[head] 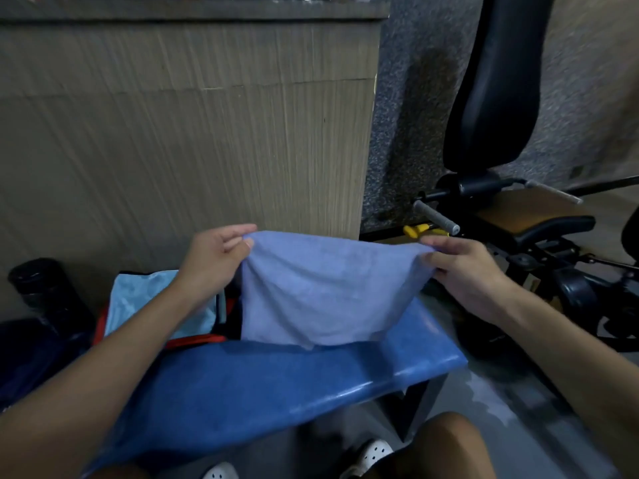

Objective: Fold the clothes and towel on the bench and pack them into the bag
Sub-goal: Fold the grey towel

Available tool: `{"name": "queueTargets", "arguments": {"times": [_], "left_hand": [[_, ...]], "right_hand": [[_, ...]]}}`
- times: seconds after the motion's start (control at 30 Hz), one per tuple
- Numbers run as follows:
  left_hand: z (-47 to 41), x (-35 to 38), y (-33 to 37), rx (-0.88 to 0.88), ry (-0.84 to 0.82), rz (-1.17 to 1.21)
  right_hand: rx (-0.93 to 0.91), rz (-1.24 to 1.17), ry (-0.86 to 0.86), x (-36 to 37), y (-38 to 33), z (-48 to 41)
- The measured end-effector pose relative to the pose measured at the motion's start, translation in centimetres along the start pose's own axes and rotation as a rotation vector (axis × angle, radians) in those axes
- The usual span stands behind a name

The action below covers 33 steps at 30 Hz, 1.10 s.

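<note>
Where the towel [325,292] hangs — bag [193,341] largely hidden

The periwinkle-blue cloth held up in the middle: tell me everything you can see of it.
The periwinkle-blue terry towel looks soft, fuzzy and loosely creased. It hangs, top edge stretched between the left hand and the right hand, each pinching an upper corner. Its lower edge reaches the far side of the blue padded bench, beside a red-trimmed bag; whether it touches is unclear.
</note>
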<state>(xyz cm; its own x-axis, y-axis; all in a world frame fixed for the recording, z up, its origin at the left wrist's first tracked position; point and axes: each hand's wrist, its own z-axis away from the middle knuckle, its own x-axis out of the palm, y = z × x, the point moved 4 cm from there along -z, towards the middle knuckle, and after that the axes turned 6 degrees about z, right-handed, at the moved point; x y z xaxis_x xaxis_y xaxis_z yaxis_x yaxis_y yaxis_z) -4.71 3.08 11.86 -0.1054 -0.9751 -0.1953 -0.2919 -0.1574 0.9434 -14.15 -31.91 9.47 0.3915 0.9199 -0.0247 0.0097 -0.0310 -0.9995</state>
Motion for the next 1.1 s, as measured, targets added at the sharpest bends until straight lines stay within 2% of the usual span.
{"name": "queueTargets", "arguments": {"times": [0.07,0.13,0.2,0.33,0.43,0.5,0.6,0.8,0.97,1.1], "left_hand": [[-0.2,-0.7,2.3,0.054,-0.009,-0.018],[-0.2,-1.5,4.4,0.111,0.016,-0.078],[0.1,-2.5,6.2,0.152,0.043,-0.115],[1.5,-3.6,9.1,0.219,0.054,-0.162],[2.3,-4.0,10.3,0.233,0.109,-0.052],[2.8,-4.3,10.6,0.225,0.145,0.008],[3.6,-4.5,9.6,0.193,0.116,0.011],[5.0,-4.0,7.6,0.108,-0.019,0.071],[5.1,-4.0,7.5,0.062,0.016,0.217],[4.5,-4.0,8.0,0.046,0.103,0.334]], "right_hand": [[-0.093,0.220,-0.068,-0.2,-2.1,-0.1],[-0.182,0.431,-0.016,-0.2,-4.2,0.5],[-0.268,0.476,0.052,-0.2,-6.0,0.9],[-0.319,0.448,0.055,0.2,-8.8,2.2],[-0.226,0.182,0.008,0.3,-9.6,3.0],[-0.228,0.107,0.047,0.4,-9.9,3.3],[-0.309,0.178,0.157,0.3,-10.2,3.7],[-0.318,0.225,0.139,0.7,-9.8,4.5],[-0.239,0.112,0.102,0.9,-9.6,4.7],[-0.272,0.123,0.114,0.5,-9.9,4.5]]}}
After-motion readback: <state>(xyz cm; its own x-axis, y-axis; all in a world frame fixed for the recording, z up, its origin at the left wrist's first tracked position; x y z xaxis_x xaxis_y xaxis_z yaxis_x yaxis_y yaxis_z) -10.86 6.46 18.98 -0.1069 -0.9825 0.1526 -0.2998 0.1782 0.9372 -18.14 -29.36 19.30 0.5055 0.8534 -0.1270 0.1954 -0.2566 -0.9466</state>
